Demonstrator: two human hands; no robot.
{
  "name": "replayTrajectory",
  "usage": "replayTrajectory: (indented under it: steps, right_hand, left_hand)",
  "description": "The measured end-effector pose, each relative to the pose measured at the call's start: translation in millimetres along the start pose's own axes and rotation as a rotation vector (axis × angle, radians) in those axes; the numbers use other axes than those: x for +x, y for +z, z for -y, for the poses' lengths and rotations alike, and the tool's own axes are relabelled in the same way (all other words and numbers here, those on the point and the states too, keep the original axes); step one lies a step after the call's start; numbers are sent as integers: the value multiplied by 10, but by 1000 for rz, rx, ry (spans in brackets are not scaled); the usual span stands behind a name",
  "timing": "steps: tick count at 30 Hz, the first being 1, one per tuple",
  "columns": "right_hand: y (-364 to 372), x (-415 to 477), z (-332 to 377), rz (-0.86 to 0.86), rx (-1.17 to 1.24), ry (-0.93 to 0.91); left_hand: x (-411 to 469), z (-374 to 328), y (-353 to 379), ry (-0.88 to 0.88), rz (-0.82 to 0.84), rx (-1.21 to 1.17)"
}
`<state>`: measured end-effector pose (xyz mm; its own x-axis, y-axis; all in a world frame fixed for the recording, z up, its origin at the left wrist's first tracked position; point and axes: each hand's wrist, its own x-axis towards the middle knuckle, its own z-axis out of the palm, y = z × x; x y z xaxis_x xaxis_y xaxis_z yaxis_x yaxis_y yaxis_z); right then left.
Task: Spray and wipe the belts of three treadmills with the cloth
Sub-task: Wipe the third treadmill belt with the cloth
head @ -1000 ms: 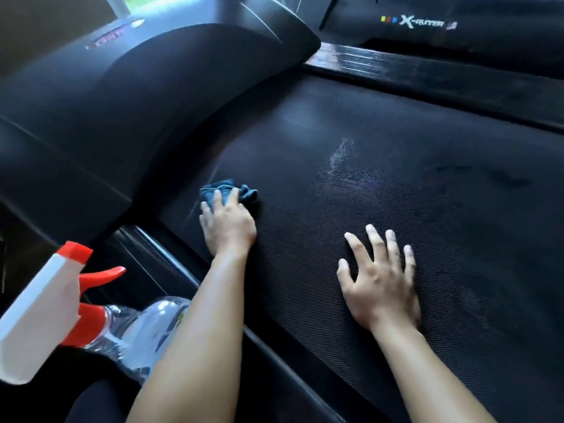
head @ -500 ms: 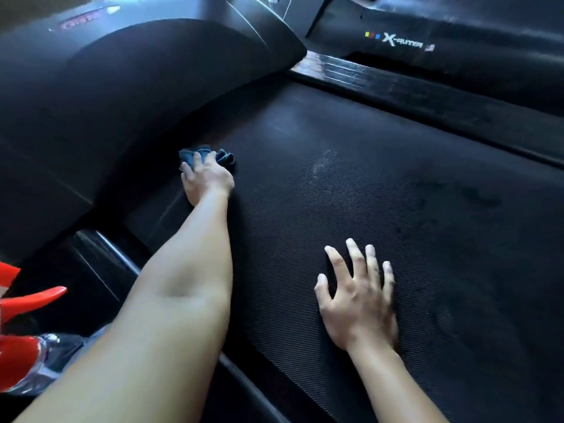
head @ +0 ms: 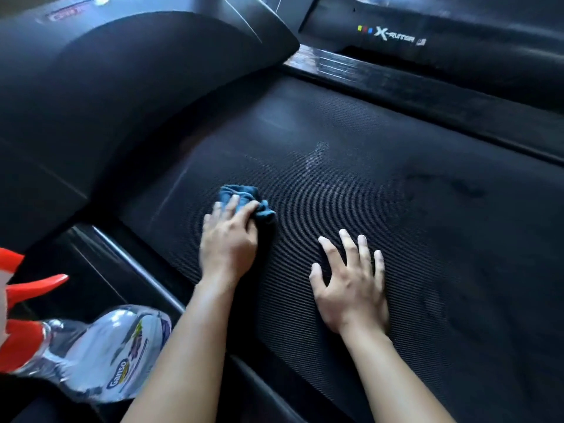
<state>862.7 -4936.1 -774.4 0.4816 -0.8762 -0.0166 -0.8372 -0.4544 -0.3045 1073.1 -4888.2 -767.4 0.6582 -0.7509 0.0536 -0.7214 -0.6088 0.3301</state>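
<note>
The black ribbed treadmill belt [head: 412, 209] fills most of the view. My left hand [head: 227, 242] holds a bunched blue cloth [head: 244, 196] down on the belt near its left side, with the fingers draped over it. My right hand [head: 351, 282] lies flat on the belt just to the right, fingers spread, holding nothing. A pale misted patch [head: 317, 157] shows on the belt beyond the cloth. The clear spray bottle [head: 116, 352] with its red trigger lies at the lower left, beside the belt.
The treadmill's black motor cover [head: 122, 87] rises at the upper left. A glossy side rail [head: 128, 264] runs along the belt's near edge and another [head: 396, 83] along the far edge. A second treadmill marked X-Runner [head: 427, 32] stands beyond.
My left hand has pulled the cloth back from near the motor cover toward me along the belt. My right hand has stayed flat in place.
</note>
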Motion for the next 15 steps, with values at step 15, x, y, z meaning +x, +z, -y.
replayTrajectory:
  steps: [15]
  right_hand:
    - [30,14,-8,-9,-1,3]
  left_hand:
    - [442,-568,277,340,135,-25]
